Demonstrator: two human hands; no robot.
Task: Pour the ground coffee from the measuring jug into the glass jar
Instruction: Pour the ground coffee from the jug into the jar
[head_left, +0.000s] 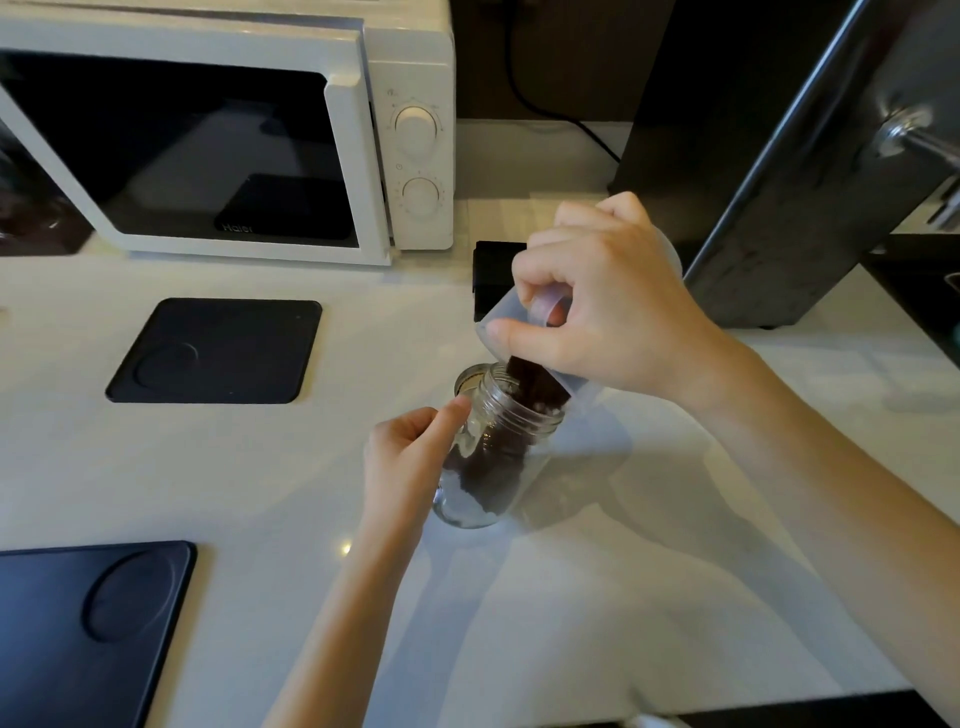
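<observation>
Translucent plastic measuring jug (519, 312) tipped steeply, spout over the clear glass jar (493, 447) – upright on the counter, dark ground coffee (493, 462) heaped inside

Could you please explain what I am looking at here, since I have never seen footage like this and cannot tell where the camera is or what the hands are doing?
There is no machine here: a person wears one camera on the head, looking down at their own two hands. The right hand tips a clear plastic measuring jug, and dark ground coffee slides from it into a glass jar. The left hand holds the jar, which is tilted on the white counter. Also on the counter are two dark mats, one further back and one nearer, and a white microwave behind them.
</observation>
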